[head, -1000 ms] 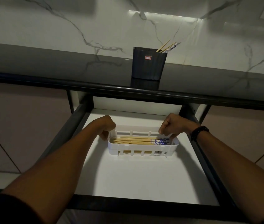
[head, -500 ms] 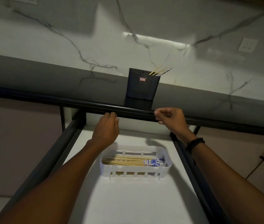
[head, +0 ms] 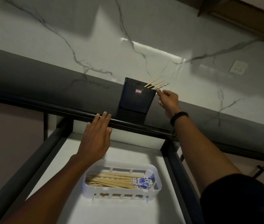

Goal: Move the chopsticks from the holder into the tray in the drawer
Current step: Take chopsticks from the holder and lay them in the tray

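Note:
A dark holder [head: 136,97] stands on the grey counter against the marble wall, with a few chopsticks [head: 158,84] leaning out of its right corner. My right hand [head: 168,99] is at the holder's right rim, its fingertips touching the lowest blue-patterned chopstick end. My left hand [head: 96,136] hovers flat with fingers apart over the counter's front edge, holding nothing. In the open drawer below, a white slotted tray [head: 158,189] holds several wooden chopsticks [head: 118,181] lying side by side, blue-patterned ends to the right.
The drawer [head: 73,207] has a white floor and dark side rails [head: 176,167]. A black counter edge [head: 47,105] runs across above it. A wall socket [head: 238,67] sits at the right on the marble. Cabinet fronts flank the drawer.
Both hands rose from the tray in the drawer. My right hand moved up to the holder's right rim and the chopstick ends; my left hand opened over the counter edge.

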